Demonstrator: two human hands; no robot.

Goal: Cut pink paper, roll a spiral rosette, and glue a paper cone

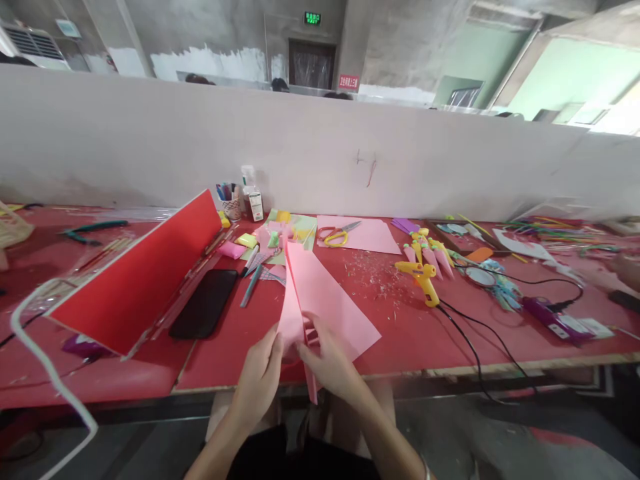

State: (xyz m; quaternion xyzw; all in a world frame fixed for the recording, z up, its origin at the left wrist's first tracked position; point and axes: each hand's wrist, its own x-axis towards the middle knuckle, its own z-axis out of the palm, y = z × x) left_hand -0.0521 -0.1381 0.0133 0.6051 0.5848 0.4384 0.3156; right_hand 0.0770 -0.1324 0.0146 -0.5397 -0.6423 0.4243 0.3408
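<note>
A sheet of pink paper [327,293], bent along a fold, is held up between my two hands at the table's front edge. My left hand [264,357] grips its left flap, thumb and fingers closed on it. My right hand [325,350] pinches the paper near the fold, with the fingers curled. Behind the paper, scissors with red and yellow handles [337,236] lie on another pink sheet [377,235]. To the right, a yellow glue gun [423,280] rests on the red table [345,267].
A red board [145,280] stands upright on the left beside a black phone [204,304]. Pens [251,287], clay packets [233,249] and a bottle [254,200] are behind. Pink cone-shaped pieces [430,253] and a black cable [473,340] lie right. A white partition [300,147] closes the back.
</note>
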